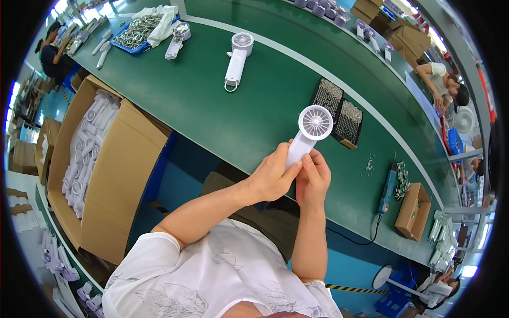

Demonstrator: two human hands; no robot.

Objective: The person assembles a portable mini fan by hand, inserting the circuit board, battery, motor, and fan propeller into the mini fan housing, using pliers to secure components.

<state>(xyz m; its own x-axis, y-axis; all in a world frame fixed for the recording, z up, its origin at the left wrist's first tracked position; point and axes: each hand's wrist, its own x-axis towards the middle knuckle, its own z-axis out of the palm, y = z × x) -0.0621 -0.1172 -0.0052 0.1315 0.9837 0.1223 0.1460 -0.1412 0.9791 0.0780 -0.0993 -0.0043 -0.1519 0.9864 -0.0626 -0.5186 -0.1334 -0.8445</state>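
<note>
Both of my hands hold a white handheld fan (315,123) over the front edge of the green workbench, its round grille tilted up and away from me. My left hand (273,172) wraps the handle from the left, with the thumb along its front. On the other side my right hand (314,177) closes on the lower handle, thumb and fingers pinched near its edge. Part of the handle is hidden behind my fingers. Farther off on the bench lies another white handheld fan (238,61) with a metal ring at its end.
Two black screw trays (347,124) sit just beyond the held fan. A teal electric screwdriver (388,185), circuit boards (401,180) and a small cardboard box (413,212) are at right. At left stand a large carton (114,180) of white parts and a blue tray (132,46) of metal rings. Other people work nearby.
</note>
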